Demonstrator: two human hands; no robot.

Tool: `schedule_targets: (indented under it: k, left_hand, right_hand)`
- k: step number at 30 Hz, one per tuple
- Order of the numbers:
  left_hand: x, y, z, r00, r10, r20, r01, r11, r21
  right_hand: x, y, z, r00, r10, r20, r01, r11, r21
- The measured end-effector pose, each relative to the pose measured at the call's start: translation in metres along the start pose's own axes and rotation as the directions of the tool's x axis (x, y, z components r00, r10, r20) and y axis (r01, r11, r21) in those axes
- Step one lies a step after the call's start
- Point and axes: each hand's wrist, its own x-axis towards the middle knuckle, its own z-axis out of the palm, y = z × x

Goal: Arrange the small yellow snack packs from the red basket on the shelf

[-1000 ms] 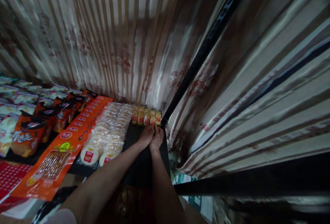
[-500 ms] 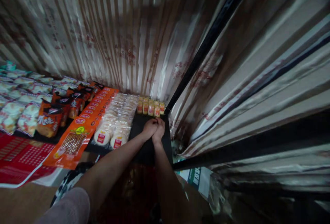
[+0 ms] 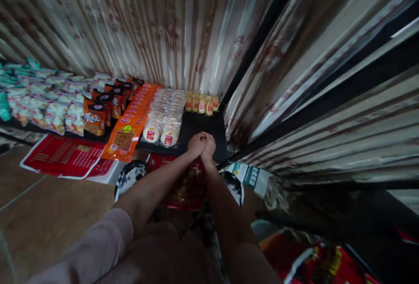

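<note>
My left hand and my right hand are pressed together, fingers curled, over the front edge of a black shelf. I see nothing between them. A row of small yellow packets stands at the back of the shelf, well beyond my hands. Clear packs of round pale cakes lie to the left of my hands. Below my forearms sits a red basket with goods inside.
Long orange packs, orange-and-black snack bags and pale bags fill the shelf's left part. A red printed sheet hangs below. Striped foil covers the walls. A black post rises at the corner. A red bag lies lower right.
Both hands have drawn back together from beside the yellow packets to the shelf's front edge. My view has pulled back and dropped, bringing the red basket and floor into sight.
</note>
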Motion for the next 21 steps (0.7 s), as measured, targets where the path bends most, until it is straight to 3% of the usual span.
schedule_targets:
  k: [5, 11, 15, 18, 20, 21]
  left_hand:
    - [-0.036, -0.011, -0.010, 0.999, 0.023, -0.024, -0.022, 0.998, 0.063]
    - [-0.084, -0.034, -0.022, 0.992, 0.115, -0.049, -0.112, 0.992, 0.066]
    - [-0.111, -0.064, -0.030, 0.993, 0.121, 0.017, -0.122, 0.981, 0.153]
    - [-0.121, -0.095, -0.033, 0.996, 0.006, 0.091, -0.019, 0.990, 0.138]
    - [-0.123, -0.117, -0.036, 0.972, -0.214, 0.094, 0.200, 0.969, 0.142]
    - [-0.122, -0.128, -0.038, 0.928, -0.365, 0.082, 0.353, 0.927, 0.129]
  right_hand:
    - [-0.034, -0.004, -0.001, 1.000, -0.011, 0.005, 0.011, 1.000, -0.019]
    - [-0.083, 0.000, 0.001, 0.987, -0.158, 0.004, 0.158, 0.987, -0.020]
    - [-0.119, 0.016, 0.016, 0.964, -0.247, 0.098, 0.251, 0.967, -0.030]
    - [-0.141, 0.036, 0.032, 0.942, -0.226, 0.249, 0.261, 0.958, -0.116]
    - [-0.148, 0.049, 0.041, 0.971, -0.080, 0.225, 0.125, 0.974, -0.191]
    - [-0.149, 0.055, 0.044, 0.982, -0.012, 0.188, 0.052, 0.977, -0.208]
